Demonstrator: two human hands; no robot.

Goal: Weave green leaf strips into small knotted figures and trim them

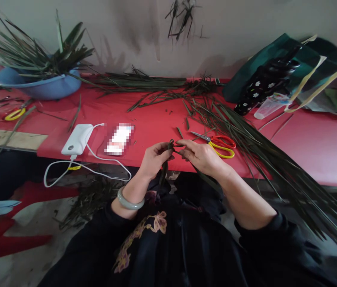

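Note:
Just over the front edge of the red-covered table (156,119), my left hand (157,156) pinches a small folded knot of dark green leaf strips (171,146). Its loose end hangs down below the fingers. My right hand (196,154) is close on the right, with thumb and fingers closed on a thin strip that runs out of the knot. Another strip trails down under my right wrist. Scissors with red and yellow handles (222,146) lie beside my right hand, blades pointing left.
A phone (119,138) and a white power bank (77,139) with a cable lie left. Long leaves (258,145) spread over the right edge. Behind stand a blue basin (51,86), a dark flowered bottle (256,85) and a green bag (246,75). Yellow-handled scissors (15,114) lie far left.

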